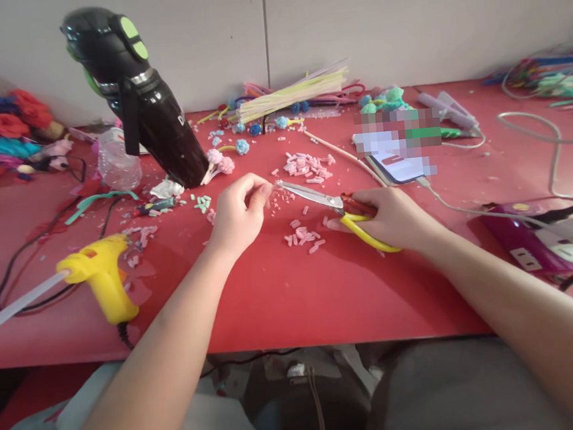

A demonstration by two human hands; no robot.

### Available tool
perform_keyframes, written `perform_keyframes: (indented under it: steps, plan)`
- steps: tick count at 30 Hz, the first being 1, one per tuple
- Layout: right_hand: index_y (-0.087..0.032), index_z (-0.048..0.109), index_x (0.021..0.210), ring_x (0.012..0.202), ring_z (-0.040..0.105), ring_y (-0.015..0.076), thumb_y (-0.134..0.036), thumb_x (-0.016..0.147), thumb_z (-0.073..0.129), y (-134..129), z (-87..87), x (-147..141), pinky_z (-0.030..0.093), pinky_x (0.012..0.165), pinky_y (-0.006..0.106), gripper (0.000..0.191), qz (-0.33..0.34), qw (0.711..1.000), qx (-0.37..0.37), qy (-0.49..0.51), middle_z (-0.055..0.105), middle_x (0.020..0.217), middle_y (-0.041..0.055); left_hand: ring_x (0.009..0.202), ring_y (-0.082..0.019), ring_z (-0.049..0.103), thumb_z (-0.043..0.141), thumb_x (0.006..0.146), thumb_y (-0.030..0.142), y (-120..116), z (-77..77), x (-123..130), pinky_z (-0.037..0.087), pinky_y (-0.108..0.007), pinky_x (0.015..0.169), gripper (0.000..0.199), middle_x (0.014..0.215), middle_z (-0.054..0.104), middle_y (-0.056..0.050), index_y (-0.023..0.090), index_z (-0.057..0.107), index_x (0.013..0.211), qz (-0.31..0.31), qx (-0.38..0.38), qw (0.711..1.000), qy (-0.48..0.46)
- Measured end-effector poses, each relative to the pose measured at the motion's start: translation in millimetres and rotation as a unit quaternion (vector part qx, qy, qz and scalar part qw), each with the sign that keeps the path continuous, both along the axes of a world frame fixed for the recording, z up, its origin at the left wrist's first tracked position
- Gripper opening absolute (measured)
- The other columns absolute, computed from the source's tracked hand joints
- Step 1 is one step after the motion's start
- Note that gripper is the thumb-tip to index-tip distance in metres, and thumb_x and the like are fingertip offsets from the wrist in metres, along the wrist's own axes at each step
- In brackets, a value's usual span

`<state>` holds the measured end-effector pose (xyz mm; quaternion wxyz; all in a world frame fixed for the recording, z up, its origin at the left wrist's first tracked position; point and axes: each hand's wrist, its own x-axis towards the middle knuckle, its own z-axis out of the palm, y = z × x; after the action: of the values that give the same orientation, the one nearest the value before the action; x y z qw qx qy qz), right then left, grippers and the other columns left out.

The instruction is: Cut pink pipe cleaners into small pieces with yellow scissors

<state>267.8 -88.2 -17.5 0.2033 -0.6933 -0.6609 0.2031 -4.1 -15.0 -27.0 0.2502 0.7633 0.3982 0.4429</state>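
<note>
In the head view, my right hand (397,217) grips a pair of scissors (315,194) with one red and one yellow handle loop. Their blades point left and look nearly closed. At the tip of the blades, my left hand (241,212) is pinched, thumb against forefinger. Whatever lies between those fingertips is too small to make out. Short pink cut pieces (307,166) lie in a heap just beyond the blades. More pink pieces (303,235) are scattered on the near side, below the scissors.
A black bottle (158,119) stands at the back left, near a yellow glue gun (104,278). Pipe cleaners (296,94) are bundled along the wall. At right are a phone (396,158) with a cable and a purple packet (524,241). All rest on the red table (285,309).
</note>
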Motion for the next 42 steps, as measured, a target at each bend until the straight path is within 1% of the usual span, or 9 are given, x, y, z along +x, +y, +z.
perform_keyframes:
  steps: [6,11,15,20,23,31,37,42]
  plan:
    - [-0.026,0.036,0.067,0.064,0.030,0.0141,-0.102,0.066,0.067,0.9,-2.1,2.2,0.026,0.056,0.033,0.083,0.003,1.000,-0.012,-0.005,0.032,0.062,-0.0036,0.061,-0.015,0.054,0.066,0.101,0.028,2.9,-2.1,-2.4,0.041,-0.029,0.060,0.018,0.067,0.062,0.001,0.022,0.063,0.084,0.014,0.010,1.000,0.019]
    - [-0.026,0.034,0.067,0.063,0.030,0.0141,-0.103,0.066,0.067,1.0,-3.2,2.3,0.026,0.056,0.033,0.084,0.008,1.000,-0.001,-0.007,0.032,0.062,-0.0035,0.063,-0.016,0.055,0.066,0.100,0.028,2.3,-1.1,-2.4,0.043,-0.030,0.061,0.019,0.069,0.065,0.000,0.022,0.064,0.083,0.022,0.015,0.999,0.020]
    - [-0.026,0.033,0.066,0.063,0.029,0.0140,-0.104,0.067,0.065,1.5,-4.5,1.6,0.027,0.055,0.032,0.084,0.010,1.000,0.009,-0.013,0.033,0.061,-0.0030,0.065,-0.016,0.057,0.064,0.100,0.023,1.2,-0.9,-0.8,0.045,-0.030,0.064,0.018,0.071,0.067,0.000,0.022,0.063,0.082,0.024,0.019,0.999,0.012]
    - [-0.026,0.034,0.066,0.064,0.030,0.0145,-0.104,0.067,0.064,1.4,-3.8,1.1,0.027,0.055,0.032,0.084,0.004,1.000,0.000,-0.019,0.033,0.062,-0.0028,0.065,-0.016,0.057,0.064,0.099,0.023,0.3,-0.5,0.0,0.046,-0.030,0.065,0.017,0.071,0.068,0.000,0.022,0.064,0.082,0.026,0.026,0.999,0.005]
    - [-0.026,0.034,0.066,0.064,0.030,0.0145,-0.105,0.067,0.063,1.4,-2.8,1.2,0.027,0.055,0.033,0.085,0.007,1.000,-0.001,-0.023,0.033,0.062,-0.0028,0.066,-0.016,0.058,0.064,0.099,0.023,0.2,0.2,-0.5,0.047,-0.030,0.065,0.017,0.072,0.069,-0.001,0.022,0.065,0.082,0.015,0.027,1.000,0.000]
    - [-0.025,0.034,0.064,0.062,0.029,0.0139,-0.106,0.067,0.063,3.9,-6.9,4.1,0.025,0.055,0.032,0.086,0.013,1.000,0.006,-0.024,0.032,0.060,-0.0029,0.071,-0.017,0.064,0.068,0.099,0.029,0.3,0.0,-1.2,0.050,-0.030,0.068,0.016,0.077,0.073,-0.003,0.021,0.070,0.085,0.009,0.015,1.000,0.000]
    - [-0.025,0.035,0.064,0.064,0.030,0.0146,-0.104,0.067,0.064,6.3,-9.2,4.9,0.024,0.055,0.033,0.085,0.006,1.000,0.005,-0.026,0.031,0.061,-0.0023,0.070,-0.018,0.065,0.072,0.102,0.045,1.0,-0.2,-1.5,0.051,-0.031,0.066,0.029,0.077,0.074,-0.004,0.021,0.071,0.086,0.006,0.013,1.000,-0.009]
    - [-0.025,0.035,0.064,0.064,0.030,0.0146,-0.104,0.067,0.064,4.2,-7.8,4.1,0.025,0.056,0.033,0.084,0.000,1.000,0.010,-0.015,0.031,0.062,-0.0024,0.071,-0.018,0.065,0.075,0.100,0.055,1.4,-0.6,-1.1,0.052,-0.031,0.067,0.038,0.077,0.075,-0.004,0.021,0.071,0.085,0.009,0.007,1.000,-0.019]
